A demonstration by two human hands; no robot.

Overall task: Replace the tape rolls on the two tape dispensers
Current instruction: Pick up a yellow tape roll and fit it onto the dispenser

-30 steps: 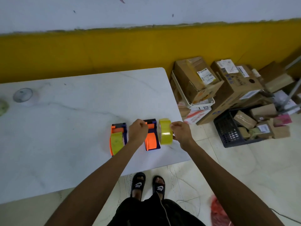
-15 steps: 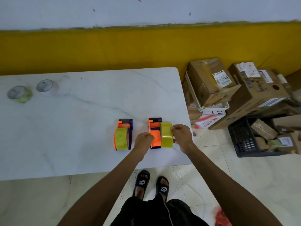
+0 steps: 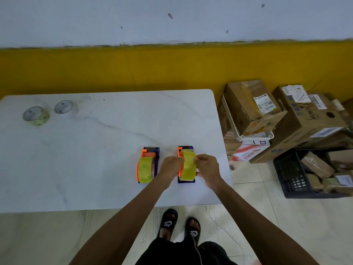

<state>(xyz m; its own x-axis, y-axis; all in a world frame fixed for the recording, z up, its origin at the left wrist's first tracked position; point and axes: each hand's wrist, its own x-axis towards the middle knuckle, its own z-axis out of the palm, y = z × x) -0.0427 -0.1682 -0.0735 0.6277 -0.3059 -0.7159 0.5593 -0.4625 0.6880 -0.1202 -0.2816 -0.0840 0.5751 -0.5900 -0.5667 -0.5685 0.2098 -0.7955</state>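
Two orange-and-purple tape dispensers stand side by side near the front right of the white marble table. The left dispenser carries a yellow tape roll. On the right dispenser sits a second yellow roll, upright on its edge. My right hand grips that roll from its right side. My left hand holds the right dispenser's orange left side. The dispenser's middle is hidden behind the roll and my hands.
Two nearly used-up tape rolls lie at the table's far left, a yellowish one and a clear one. Cardboard boxes and a black crate of parcels crowd the floor right of the table. My sandalled feet stand at the front edge.
My right hand has carried the yellow roll leftward from beside the right dispenser onto it. My left hand stayed at the dispenser's left side. The camera has tilted, showing the far-left rolls.
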